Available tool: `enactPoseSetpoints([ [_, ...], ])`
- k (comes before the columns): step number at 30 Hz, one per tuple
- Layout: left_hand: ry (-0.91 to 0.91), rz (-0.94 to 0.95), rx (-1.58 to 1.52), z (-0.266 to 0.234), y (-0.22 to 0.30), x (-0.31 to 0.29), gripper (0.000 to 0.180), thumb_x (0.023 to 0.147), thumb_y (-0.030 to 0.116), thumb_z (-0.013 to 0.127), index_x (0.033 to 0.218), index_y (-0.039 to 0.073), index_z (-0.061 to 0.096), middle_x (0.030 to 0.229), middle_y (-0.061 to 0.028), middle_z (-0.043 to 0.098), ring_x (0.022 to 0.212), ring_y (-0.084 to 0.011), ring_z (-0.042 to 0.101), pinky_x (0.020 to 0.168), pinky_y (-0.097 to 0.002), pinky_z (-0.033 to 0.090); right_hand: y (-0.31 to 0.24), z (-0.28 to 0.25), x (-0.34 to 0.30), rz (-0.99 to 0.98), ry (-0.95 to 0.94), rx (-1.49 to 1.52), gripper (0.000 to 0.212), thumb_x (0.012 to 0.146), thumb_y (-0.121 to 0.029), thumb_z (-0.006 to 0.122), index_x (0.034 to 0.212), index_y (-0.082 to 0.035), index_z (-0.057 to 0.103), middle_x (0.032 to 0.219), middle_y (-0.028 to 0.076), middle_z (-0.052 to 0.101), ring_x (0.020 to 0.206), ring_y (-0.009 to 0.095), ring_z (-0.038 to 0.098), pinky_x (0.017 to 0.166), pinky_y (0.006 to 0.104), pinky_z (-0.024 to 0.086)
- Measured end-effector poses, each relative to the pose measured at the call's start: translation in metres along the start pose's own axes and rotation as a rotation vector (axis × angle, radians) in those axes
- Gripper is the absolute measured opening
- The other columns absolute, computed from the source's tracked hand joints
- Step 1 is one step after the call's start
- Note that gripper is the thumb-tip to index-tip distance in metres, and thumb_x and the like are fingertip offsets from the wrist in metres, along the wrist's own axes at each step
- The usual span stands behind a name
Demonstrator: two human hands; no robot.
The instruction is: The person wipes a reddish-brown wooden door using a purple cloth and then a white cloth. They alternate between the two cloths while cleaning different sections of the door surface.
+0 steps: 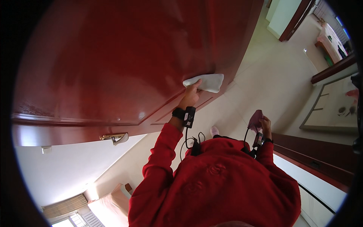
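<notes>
My left hand (192, 94) presses a folded white cloth (212, 82) against the glossy reddish-brown panelled door (124, 64). The thumb lies on top of the cloth, and the other fingers are mostly hidden. Lower on the right, away from the door, my right hand (267, 128) holds a mauve cloth (255, 118) at my side, its fingers closed round the edge. A metal door handle (115, 137) sits left of my left arm, near the door's edge.
Black devices with cables (189, 116) are strapped to both wrists. A dark wooden door frame (314, 159) and a framed picture (332, 104) stand on the right. Pale floor tiles (264, 72) lead to a room with a bed (332, 41). Another bed (109, 206) is at the lower left.
</notes>
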State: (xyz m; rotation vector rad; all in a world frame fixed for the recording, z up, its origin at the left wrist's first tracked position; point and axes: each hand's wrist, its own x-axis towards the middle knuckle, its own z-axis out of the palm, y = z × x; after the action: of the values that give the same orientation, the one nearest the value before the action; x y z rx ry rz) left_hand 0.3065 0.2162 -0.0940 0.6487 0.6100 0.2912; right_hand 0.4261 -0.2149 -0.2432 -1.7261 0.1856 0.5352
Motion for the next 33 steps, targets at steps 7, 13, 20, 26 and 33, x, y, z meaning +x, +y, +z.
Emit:
enactPoseSetpoints([
  [7, 0.000, -0.021, 0.091, 0.046, -0.015, 0.038, 0.037, 0.084, 0.018, 0.069, 0.117, 0.009, 0.054, 0.114, -0.0060, 0.058, 0.107, -0.0225, 0.056, 0.087, -0.0356, 0.049, 0.027, -0.023, -0.007, 0.029, 0.064, -0.041, 0.024, 0.075, -0.013, 0.059, 0.096, -0.006, 0.067, 0.060, -0.006, 0.050, 0.044, 0.006, 0.040, 0.038, 0.0233, 0.027],
  [13, 0.006, 0.032, 0.071, 0.071, -0.002, 0.023, 0.040, 0.081, 0.018, 0.073, 0.116, 0.010, 0.055, 0.113, -0.0039, 0.059, 0.104, -0.0203, 0.057, 0.085, -0.0348, 0.049, 0.041, -0.033, -0.009, -0.026, 0.038, 0.067, 0.025, 0.075, -0.010, 0.058, 0.097, -0.005, 0.067, 0.062, -0.007, 0.051, 0.048, 0.005, 0.042, 0.040, 0.0226, 0.029],
  [20, -0.126, 0.340, 0.111, 0.148, 0.072, -0.041, 0.047, 0.081, 0.017, 0.074, 0.121, 0.008, 0.051, 0.119, -0.0055, 0.055, 0.112, -0.0190, 0.051, 0.096, -0.0357, 0.042, 0.018, -0.020, -0.011, -0.070, 0.020, 0.078, 0.029, 0.074, -0.009, 0.057, 0.100, -0.002, 0.067, 0.073, -0.003, 0.059, 0.061, 0.007, 0.051, 0.051, 0.0222, 0.039],
  [26, -0.431, 0.626, 0.032, 0.198, 0.142, -0.079, 0.038, 0.088, 0.011, 0.066, 0.122, 0.005, 0.050, 0.124, -0.0067, 0.052, 0.120, -0.0202, 0.046, 0.107, -0.0398, 0.035, 0.003, -0.007, -0.010, -0.103, 0.005, 0.046, 0.029, 0.072, -0.010, 0.057, 0.098, -0.002, 0.067, 0.076, -0.003, 0.059, 0.066, 0.009, 0.054, 0.056, 0.0226, 0.041],
  [33, -0.629, 1.054, 0.030, 0.235, 0.218, -0.112, 0.026, 0.089, 0.007, 0.057, 0.115, 0.005, 0.058, 0.121, -0.0087, 0.057, 0.119, -0.0232, 0.049, 0.104, -0.0377, 0.035, 0.020, -0.011, 0.000, -0.080, 0.013, 0.112, 0.026, 0.074, -0.008, 0.057, 0.097, -0.002, 0.067, 0.076, -0.002, 0.059, 0.062, 0.009, 0.054, 0.052, 0.0243, 0.041],
])
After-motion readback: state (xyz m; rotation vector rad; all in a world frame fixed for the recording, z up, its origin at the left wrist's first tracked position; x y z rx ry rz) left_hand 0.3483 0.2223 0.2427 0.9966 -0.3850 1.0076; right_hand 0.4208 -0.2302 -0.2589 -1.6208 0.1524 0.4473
